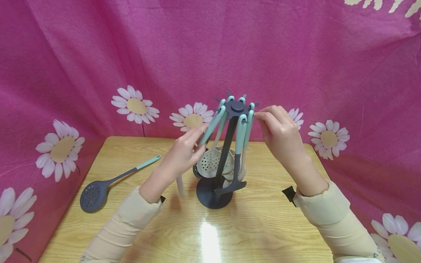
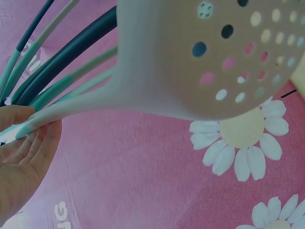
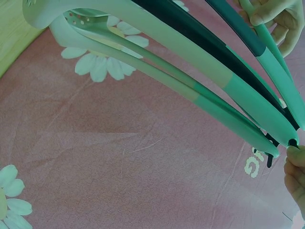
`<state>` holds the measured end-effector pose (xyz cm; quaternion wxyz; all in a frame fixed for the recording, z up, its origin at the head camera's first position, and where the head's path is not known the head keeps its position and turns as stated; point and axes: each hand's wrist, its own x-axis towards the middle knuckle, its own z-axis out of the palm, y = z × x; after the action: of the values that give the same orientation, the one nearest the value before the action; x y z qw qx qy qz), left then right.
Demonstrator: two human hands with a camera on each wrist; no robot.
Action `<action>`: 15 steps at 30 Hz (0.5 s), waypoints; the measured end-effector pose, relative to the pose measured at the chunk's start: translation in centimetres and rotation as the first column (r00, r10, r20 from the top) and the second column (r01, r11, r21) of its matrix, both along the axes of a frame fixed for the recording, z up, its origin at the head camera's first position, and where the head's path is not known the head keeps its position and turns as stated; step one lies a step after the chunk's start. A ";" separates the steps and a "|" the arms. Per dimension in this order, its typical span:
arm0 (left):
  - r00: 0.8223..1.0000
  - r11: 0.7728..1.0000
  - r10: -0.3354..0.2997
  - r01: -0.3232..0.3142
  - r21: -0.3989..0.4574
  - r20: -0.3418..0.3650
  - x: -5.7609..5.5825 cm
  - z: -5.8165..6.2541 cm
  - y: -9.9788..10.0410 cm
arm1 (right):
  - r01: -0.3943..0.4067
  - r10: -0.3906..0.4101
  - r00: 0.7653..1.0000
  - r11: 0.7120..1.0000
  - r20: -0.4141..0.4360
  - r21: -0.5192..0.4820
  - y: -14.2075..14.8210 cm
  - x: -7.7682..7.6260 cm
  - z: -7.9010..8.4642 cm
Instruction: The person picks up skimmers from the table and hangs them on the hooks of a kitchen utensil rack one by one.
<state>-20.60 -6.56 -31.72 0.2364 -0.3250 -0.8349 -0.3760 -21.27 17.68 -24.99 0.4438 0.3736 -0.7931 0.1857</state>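
Observation:
A dark utensil rack (image 1: 226, 151) with a round base stands on the table, mint-handled utensils hanging from its top hooks. My left hand (image 1: 185, 149) holds the mint handle (image 1: 213, 126) of a utensil at the rack's left side. The left wrist view shows its beige perforated skimmer head (image 2: 167, 81) close to the camera. On the other side, the thumb and fingers of my right hand (image 1: 281, 126) pinch the tip of a rack hook (image 3: 292, 142), which pokes through the hole of a hanging handle (image 3: 262, 112).
A dark perforated skimmer (image 1: 93, 195) with a mint handle end lies at the table's left. Another beige skimmer (image 1: 210, 164) and a dark-headed utensil (image 1: 235, 186) hang on the rack. Pink flowered cloth (image 1: 184, 65) surrounds the wooden table (image 1: 263, 226) at the back and sides.

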 end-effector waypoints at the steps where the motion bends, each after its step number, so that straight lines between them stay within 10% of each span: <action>1: 1.000 1.000 0.000 0.000 0.004 0.002 0.0 -0.1 0.1 | 0.000 0.000 1.000 1.000 -0.002 -0.004 0.0 0.0 0.0; 15: 1.000 0.999 0.006 -0.007 0.034 0.022 -0.1 -0.9 1.0 | -0.007 0.007 1.000 0.999 -0.009 -0.046 -0.2 0.0 -0.1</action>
<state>-20.70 -5.56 -32.59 0.2341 -0.3140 -0.8319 -0.3931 -21.30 17.46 -25.12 0.4551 0.3670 -0.7853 0.2037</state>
